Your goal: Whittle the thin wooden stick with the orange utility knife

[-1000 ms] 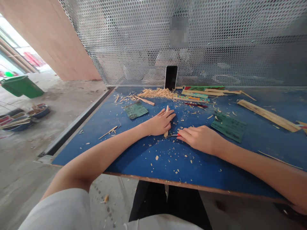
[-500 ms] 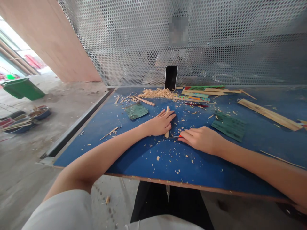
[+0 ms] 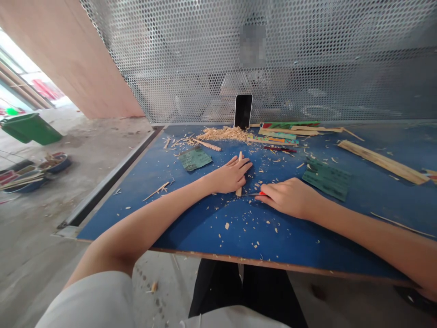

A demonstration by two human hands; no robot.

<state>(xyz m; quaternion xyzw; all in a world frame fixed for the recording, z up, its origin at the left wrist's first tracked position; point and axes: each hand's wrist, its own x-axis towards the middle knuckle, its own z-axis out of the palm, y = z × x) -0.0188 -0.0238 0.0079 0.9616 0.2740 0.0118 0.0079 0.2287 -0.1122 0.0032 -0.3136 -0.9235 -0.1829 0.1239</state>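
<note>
My left hand (image 3: 231, 175) lies over a pale wooden stick (image 3: 239, 192), holding it down on the blue tabletop. The stick's narrow far end shows between the fingers, and its near end pokes out under the palm. In my right hand (image 3: 290, 198) is a small knife (image 3: 254, 194), the fingers wrapped round its red handle. The thin blade points left, its tip close to the stick's near end; whether they touch I cannot tell. Wood chips (image 3: 227, 226) lie scattered around both hands.
Green sandpaper sheets (image 3: 195, 158) (image 3: 326, 179) flank the hands. Behind are a shavings heap (image 3: 223, 133), a carved stick (image 3: 209, 146), an upright phone (image 3: 243, 111) and colourful strips (image 3: 273, 140). A wooden slat (image 3: 382, 161) lies right; perforated metal mesh (image 3: 191, 68) closes the back.
My right hand has shifted slightly right with the knife, so more of the blade shows. The left hand stays on the stick, which leans a little more to the right.
</note>
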